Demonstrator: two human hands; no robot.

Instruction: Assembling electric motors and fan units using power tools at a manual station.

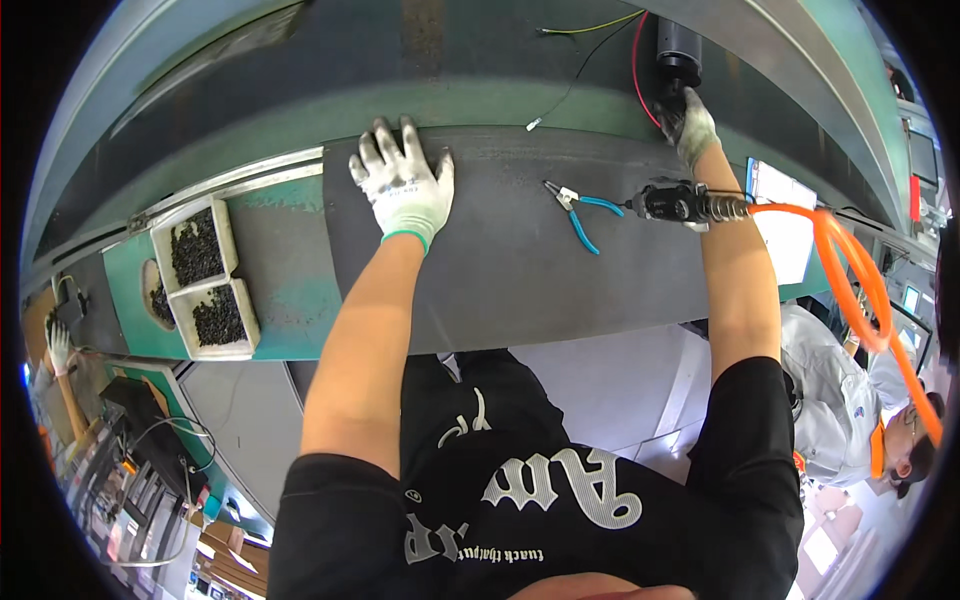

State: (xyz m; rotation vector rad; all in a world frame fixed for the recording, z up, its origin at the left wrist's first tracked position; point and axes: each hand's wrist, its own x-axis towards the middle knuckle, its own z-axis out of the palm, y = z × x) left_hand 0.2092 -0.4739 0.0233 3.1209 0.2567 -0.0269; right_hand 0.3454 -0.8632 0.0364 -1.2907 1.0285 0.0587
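My left hand (405, 190), in a white glove with grey-smudged fingers, lies flat with fingers spread on the dark mat (480, 280) near its far edge. My right hand (697, 132), gloved too, reaches to the far right and closes around the near end of a black cylindrical motor (679, 45); some of its fingers are hidden. Red, black and yellow-green wires (590, 27) trail left of the motor. Between my hands lie pliers with blue handles (580, 208). A black power screwdriver (668, 203) on an orange coiled hose (850, 270) hangs above my right forearm.
White trays of small black parts (218, 318) stand at the left on the green bench. A metal rail (240, 185) runs behind them. A white printed sheet (785, 225) lies right of my forearm. A co-worker in grey (835, 395) sits at the right; another person's gloved hand (58, 345) shows far left.
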